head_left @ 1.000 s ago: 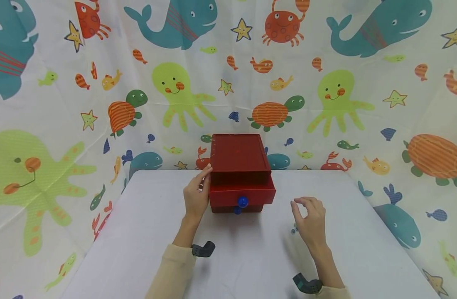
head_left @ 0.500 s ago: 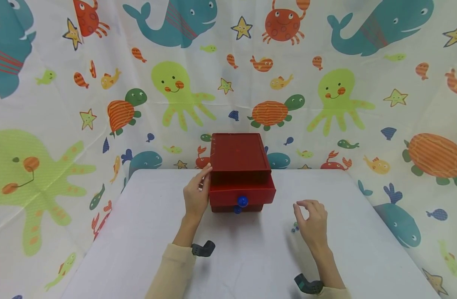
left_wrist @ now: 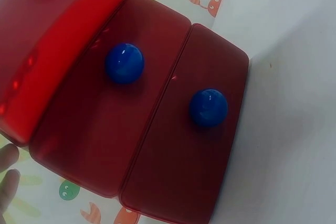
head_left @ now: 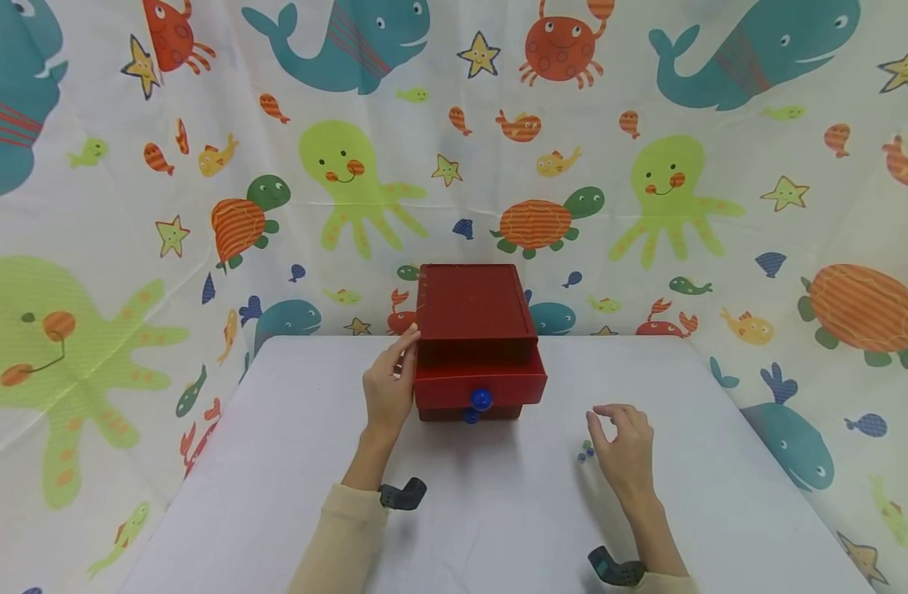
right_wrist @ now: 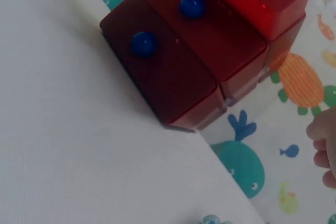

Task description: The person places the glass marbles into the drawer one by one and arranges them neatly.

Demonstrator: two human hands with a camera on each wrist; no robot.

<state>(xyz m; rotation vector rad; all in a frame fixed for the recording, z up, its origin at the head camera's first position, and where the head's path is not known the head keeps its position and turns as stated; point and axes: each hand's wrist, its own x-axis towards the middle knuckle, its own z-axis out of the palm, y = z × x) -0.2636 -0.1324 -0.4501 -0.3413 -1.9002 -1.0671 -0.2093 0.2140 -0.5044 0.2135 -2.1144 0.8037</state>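
Observation:
A red cabinet (head_left: pixel 472 301) with three drawers and blue round knobs stands at the back of the table. Its top drawer (head_left: pixel 454 389) is pulled out; the two lower ones look closed in the left wrist view. Against the cabinet's left side rest the fingers of my left hand (head_left: pixel 389 396), mostly extended. My right hand (head_left: pixel 626 454) hovers right of the cabinet with thumb and index finger curved towards each other; no thing shows between them. Just left of it, small glass marbles (head_left: pixel 582 457) lie on the table. The drawer's inside is mostly in shadow.
The white tabletop (head_left: pixel 276 495) reaches back to a hanging cloth (head_left: pixel 454 190) printed with sea animals, which also runs along both sides. Dark wrist straps with cameras (head_left: pixel 404 495) sit on both wrists.
My right hand has drawn slightly back and to the right, so the marbles show more fully. The left hand, cabinet and pulled-out drawer have stayed in place.

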